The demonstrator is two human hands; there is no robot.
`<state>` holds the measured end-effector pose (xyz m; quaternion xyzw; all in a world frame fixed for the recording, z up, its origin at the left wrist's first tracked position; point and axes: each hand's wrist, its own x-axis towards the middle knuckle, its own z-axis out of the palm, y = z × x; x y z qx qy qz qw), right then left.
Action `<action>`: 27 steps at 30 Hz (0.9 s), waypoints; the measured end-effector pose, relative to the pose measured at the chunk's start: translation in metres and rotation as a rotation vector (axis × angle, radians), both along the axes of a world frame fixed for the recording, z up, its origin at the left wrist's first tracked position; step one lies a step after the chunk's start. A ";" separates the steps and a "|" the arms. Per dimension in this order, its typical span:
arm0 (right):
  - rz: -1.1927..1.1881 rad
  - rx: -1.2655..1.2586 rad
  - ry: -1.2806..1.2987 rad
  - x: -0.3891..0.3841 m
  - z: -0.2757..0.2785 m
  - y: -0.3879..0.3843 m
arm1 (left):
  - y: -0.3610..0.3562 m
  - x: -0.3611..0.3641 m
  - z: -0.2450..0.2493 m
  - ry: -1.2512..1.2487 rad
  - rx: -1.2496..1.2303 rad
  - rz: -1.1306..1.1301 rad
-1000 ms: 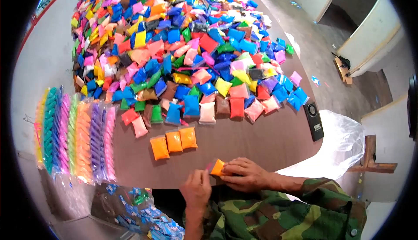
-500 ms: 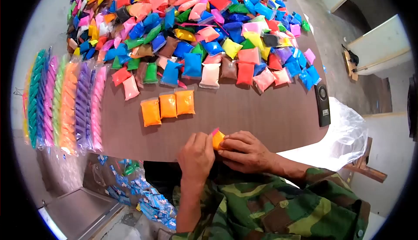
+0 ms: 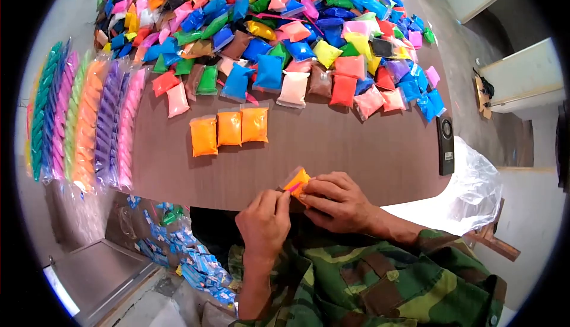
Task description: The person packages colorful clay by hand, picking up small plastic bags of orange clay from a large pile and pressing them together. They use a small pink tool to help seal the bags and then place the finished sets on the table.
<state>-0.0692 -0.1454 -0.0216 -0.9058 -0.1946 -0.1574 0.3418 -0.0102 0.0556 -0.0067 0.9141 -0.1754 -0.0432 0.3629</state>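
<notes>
Close to the front edge of the table, my right hand (image 3: 339, 201) is closed round the side of a small clear packet of orange clay (image 3: 298, 178), thumb and fingers pressing on it. A thin pink stick (image 3: 294, 187) lies slantwise across the packet's lower face. My left hand (image 3: 265, 219) is closed in a pinch at the stick's lower left end, its fingertips right at the packet's edge. Beyond the hands, three similar orange packets (image 3: 230, 128) lie side by side on the brown table (image 3: 237, 175).
A large heap of coloured packets (image 3: 267, 42) covers the far part of the table. Long twisted bundles in clear wrap (image 3: 89, 125) line the left edge. A black device (image 3: 445, 146) lies at the right edge, beside a clear plastic bag (image 3: 475, 190). Blue wrappers (image 3: 205, 273) lie below.
The orange packet has turned and shows more of its face, with the pink stick now visible across it. My left hand has shifted slightly down. The whole view has tilted a little.
</notes>
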 end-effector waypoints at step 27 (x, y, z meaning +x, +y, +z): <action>-0.034 0.011 0.005 -0.001 0.003 0.004 | -0.028 0.037 0.000 -0.098 -0.008 -0.043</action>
